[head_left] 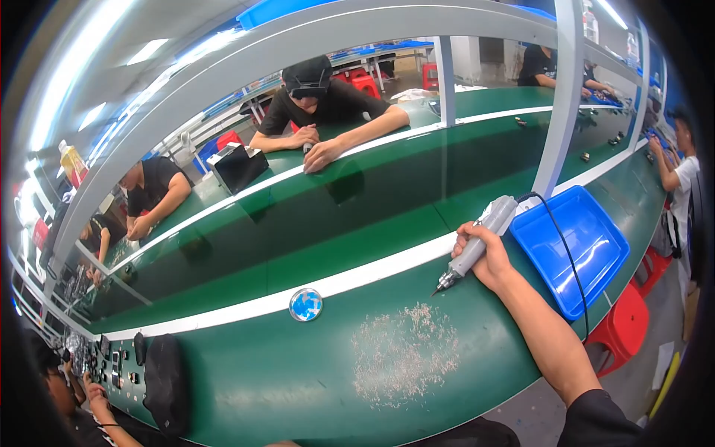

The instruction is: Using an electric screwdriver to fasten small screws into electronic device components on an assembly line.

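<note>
My right hand (484,257) is closed round the grey body of an electric screwdriver (480,237). Its bit points down and to the left, close over the green worktop (261,380), and a black cord loops from its top end across the blue tray. Below and left of the bit, many tiny screws (406,354) lie spread over the worktop. A round tin (305,305) with blue and white in it sits by the white rail, left of the screws. My left hand does not show.
A blue plastic tray (573,249) lies right of my hand. A black cap-like thing (165,384) and small parts (115,369) lie at left, near another person's hand. Across the dark green belt (328,223), a person (328,112) leans on the far side. A grey post (562,97) rises behind the tray.
</note>
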